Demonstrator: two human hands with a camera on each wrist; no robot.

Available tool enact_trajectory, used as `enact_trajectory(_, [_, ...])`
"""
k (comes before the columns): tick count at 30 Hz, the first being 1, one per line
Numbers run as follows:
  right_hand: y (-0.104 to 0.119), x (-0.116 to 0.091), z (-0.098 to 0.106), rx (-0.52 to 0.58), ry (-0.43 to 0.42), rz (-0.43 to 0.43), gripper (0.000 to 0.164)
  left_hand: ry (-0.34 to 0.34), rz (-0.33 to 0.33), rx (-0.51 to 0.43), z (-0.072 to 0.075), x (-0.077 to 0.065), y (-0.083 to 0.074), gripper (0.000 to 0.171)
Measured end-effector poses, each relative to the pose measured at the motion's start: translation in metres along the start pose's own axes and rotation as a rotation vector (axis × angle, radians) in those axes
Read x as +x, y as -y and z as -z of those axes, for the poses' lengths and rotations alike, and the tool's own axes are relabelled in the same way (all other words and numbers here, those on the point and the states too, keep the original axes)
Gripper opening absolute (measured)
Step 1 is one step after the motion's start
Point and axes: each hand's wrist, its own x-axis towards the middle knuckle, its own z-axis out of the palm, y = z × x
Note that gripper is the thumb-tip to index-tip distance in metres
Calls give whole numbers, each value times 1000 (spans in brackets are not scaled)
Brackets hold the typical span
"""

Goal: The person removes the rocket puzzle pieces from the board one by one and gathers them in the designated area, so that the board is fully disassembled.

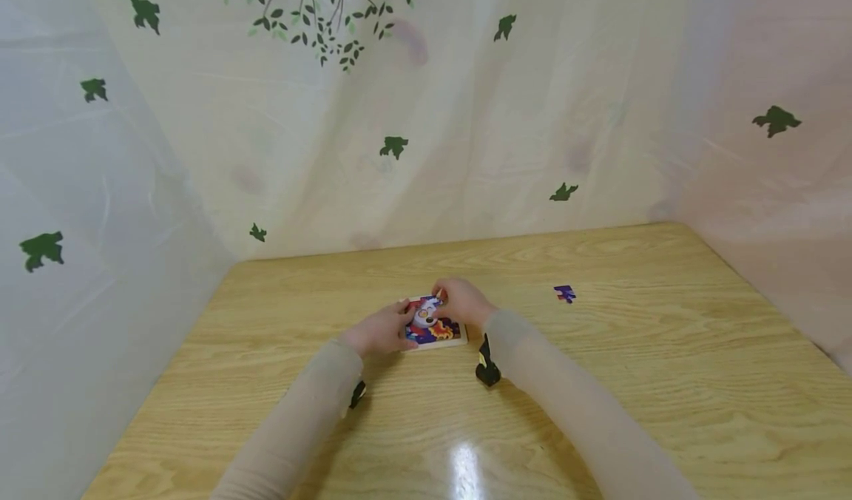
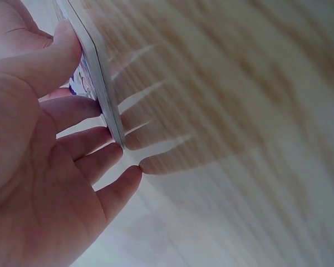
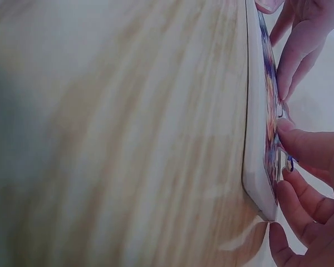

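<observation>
A small jigsaw puzzle [image 1: 434,331] with a pale rim and a colourful picture of a white-faced character lies flat on the table. My left hand [image 1: 382,330] holds it by the left side, thumb at the near edge and fingertips [image 2: 103,130] along the rim. At the upper right of the picture, my right hand [image 1: 464,304] pinches a small puzzle piece [image 3: 290,162] between thumb and fingers. In the right wrist view that piece stands tilted over the picture, partly hidden by the fingers. Its other fingertips are close to the puzzle's corner.
A loose purple puzzle piece [image 1: 564,294] lies to the right on the wooden table [image 1: 639,352]. Pale cloth [image 1: 452,115] with printed leaves and branches hangs behind and at both sides of the table. Dark wrist devices [image 1: 488,367] sit under the cuffs.
</observation>
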Motion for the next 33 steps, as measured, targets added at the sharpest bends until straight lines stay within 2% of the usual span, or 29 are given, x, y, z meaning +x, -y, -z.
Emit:
enact_trajectory(10, [1, 2, 0, -30, -16, 1, 25, -3, 3, -12, -1, 1, 2, 70])
enact_trajectory(19, [3, 3, 0, -66, 9, -24, 37, -16, -24, -18, -1, 2, 4, 69])
enact_trajectory(33, [2, 7, -3, -39, 30, -3, 27, -14, -19, -26, 1, 0, 0, 69])
